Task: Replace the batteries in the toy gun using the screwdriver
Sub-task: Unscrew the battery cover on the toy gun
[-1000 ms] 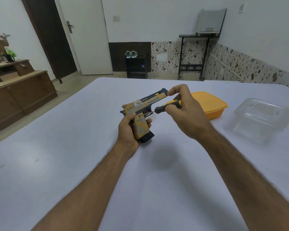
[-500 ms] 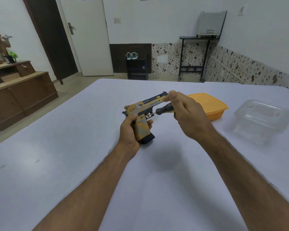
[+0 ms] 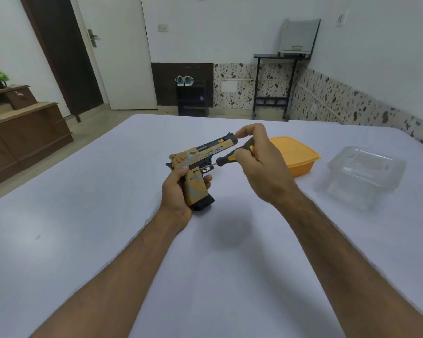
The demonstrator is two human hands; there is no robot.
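White cloth covers the table point(image 3: 83, 240). Above it, the left hand point(image 3: 178, 191) grips the toy gun point(image 3: 200, 164) by its handle, while the right hand point(image 3: 261, 167) holds the screwdriver point(image 3: 226, 159), tip against the gun's side. Beyond sit a yellow lidded box point(image 3: 300, 157) and clear container point(image 3: 366, 174).

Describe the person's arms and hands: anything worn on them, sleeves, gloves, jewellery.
Both forearms are bare as far as the picture's lower edge; no sleeves show. The left hand and right hand wear no gloves, and no watch, bracelet or ring is visible on either.
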